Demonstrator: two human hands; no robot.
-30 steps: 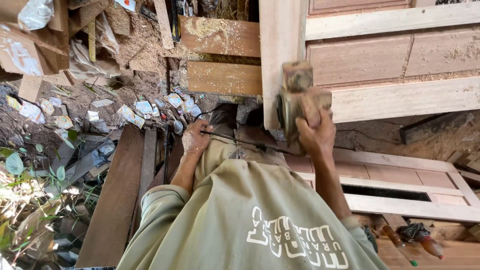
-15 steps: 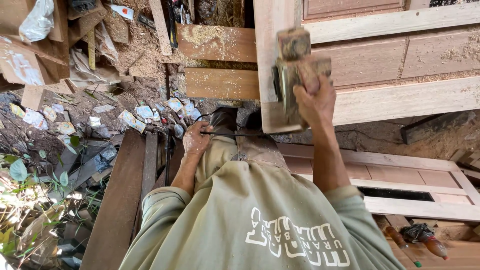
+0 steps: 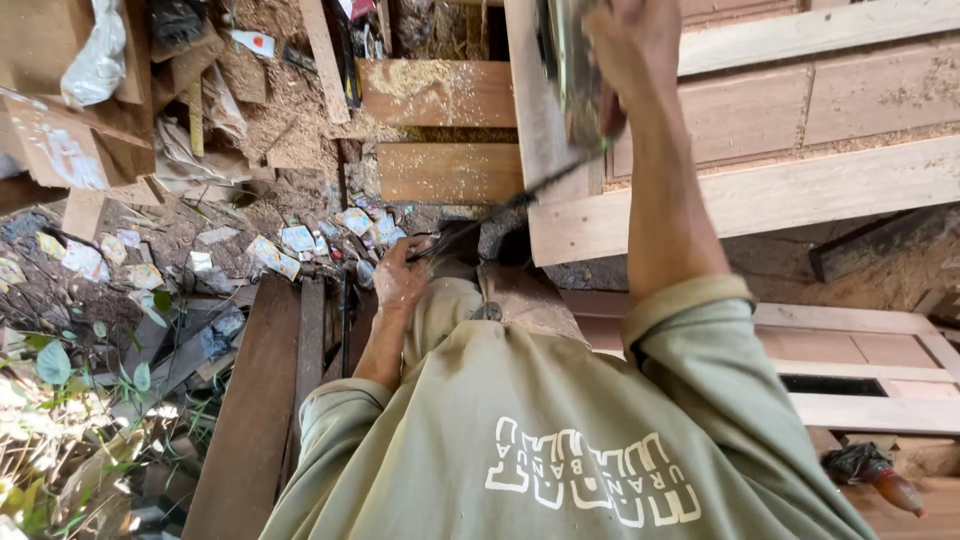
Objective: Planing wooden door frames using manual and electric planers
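A power tool (image 3: 572,75), blurred and partly cut off at the top edge of the view, is held in the right hand (image 3: 632,45), whose fingers are wrapped closed around it, and it is pressed against the upright pale stile of a wooden door frame (image 3: 545,215). A dark cord (image 3: 500,205) is seen running from the tool down toward the left hand (image 3: 400,280), which is rested on the knee near the cord's lower end; whether the cord is actually gripped there cannot be told, though the fingers are curled loosely. Sawdust is scattered over two short planks (image 3: 440,130) just left of the frame. Torn paper scraps (image 3: 290,245) are strewn on the ground beside the left hand, and dark boards (image 3: 250,400) are laid below them. A small bottle (image 3: 885,485) is seen at the lower right.
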